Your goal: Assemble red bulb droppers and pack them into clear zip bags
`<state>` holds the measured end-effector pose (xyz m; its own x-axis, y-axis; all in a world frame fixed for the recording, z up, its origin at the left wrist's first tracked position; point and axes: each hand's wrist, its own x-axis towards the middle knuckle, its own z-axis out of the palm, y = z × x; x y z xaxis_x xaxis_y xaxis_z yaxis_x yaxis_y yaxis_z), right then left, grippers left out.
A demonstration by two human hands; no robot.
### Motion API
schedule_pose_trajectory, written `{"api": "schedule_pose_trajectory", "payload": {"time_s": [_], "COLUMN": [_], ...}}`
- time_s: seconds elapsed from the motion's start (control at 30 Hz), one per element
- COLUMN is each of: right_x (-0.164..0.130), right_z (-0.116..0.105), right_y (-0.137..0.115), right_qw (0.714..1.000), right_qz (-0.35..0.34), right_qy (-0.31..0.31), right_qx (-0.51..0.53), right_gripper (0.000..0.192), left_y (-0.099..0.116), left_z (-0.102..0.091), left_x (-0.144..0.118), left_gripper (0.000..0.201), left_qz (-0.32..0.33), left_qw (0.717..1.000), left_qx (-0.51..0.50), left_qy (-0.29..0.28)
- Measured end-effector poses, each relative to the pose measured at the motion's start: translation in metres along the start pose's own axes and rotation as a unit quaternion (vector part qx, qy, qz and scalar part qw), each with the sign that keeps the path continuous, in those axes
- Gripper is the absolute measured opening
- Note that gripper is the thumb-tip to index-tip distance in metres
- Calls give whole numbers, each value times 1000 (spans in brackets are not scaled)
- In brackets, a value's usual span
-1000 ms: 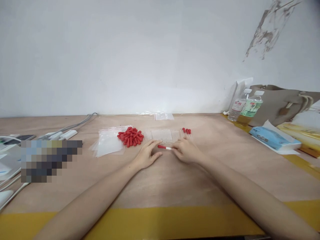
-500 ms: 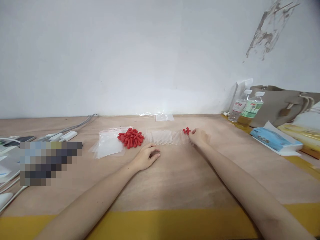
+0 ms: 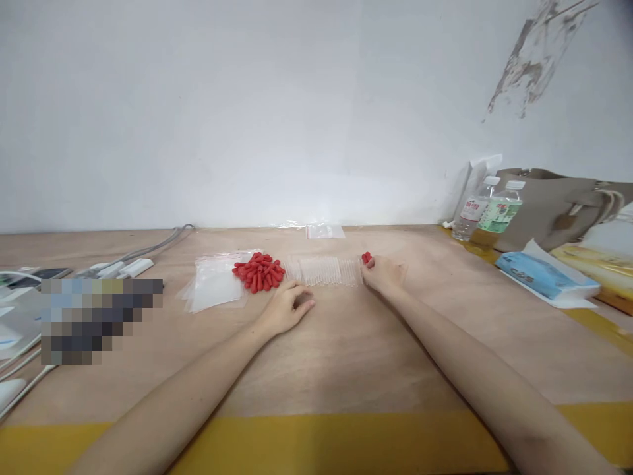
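A broad yellow strip [image 3: 297,443] runs along the near edge of the flat, light-brown tabletop [image 3: 321,369]. Both forearms extend inward across this strip.

The left hand [image 3: 287,308] rests on the tabletop, palm side inward. Its fingers are curved, with a clear gap between thumb and forefinger; it has hold of nothing. The right hand [image 3: 384,276] is at the right end of the working row. Its fingers are bent, thumb and forefinger close together at a small cluster of red, rounded bulbs [image 3: 366,256]. One bulb shows at the fingertips — whether it is gripped cannot be told.

A heap of red, elongated bulbs [image 3: 258,272] lies just beyond the left hand. Slim, clear, transparent tubes [image 3: 321,271] lie side by side in a row between the heap and the right hand. Flat, clear plastic bags [image 3: 213,284] lie fanned out and overlapping to the left of the heap.

At the far right, a blue soft tissue pack [image 3: 546,274] has a white sheet protruding from its top. Behind it stand two clear plastic bottles with white caps [image 3: 499,212] — beside a large grey-brown bag [image 3: 544,201]. A small, flat, clear packet [image 3: 325,231] lies at the foot of the pale wall [image 3: 247,119].
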<state>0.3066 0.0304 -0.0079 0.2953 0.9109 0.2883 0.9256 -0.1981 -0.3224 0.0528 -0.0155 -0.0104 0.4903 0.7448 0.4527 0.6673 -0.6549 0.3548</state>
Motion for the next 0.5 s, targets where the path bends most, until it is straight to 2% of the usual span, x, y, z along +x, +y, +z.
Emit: {"api": "schedule_pose_trajectory", "payload": {"time_s": [0.07,0.2,0.33,0.5], "right_x": [-1,-2,-3,-2], "right_z": [1,1,0,0], "right_y": [-3,-7,-10,-10], "right_qw": [1000,998,998,998], "right_qz": [-1,7,13,17], "right_qy": [-23,-46,-53,-56], "right_qx": [-21,-39,-33,-13], "right_gripper": [33,39,40,35], "left_y": [-6,-27,-42,-40], "left_z": [-6,-24,-34,-30], "left_x": [2,7,8,11], "left_gripper": [16,17,24,34], "left_qz": [-35,-108,-137,-110], "left_qw": [995,957,940,933], "left_qx": [75,235,281,322], "left_qy": [53,130,137,121]}}
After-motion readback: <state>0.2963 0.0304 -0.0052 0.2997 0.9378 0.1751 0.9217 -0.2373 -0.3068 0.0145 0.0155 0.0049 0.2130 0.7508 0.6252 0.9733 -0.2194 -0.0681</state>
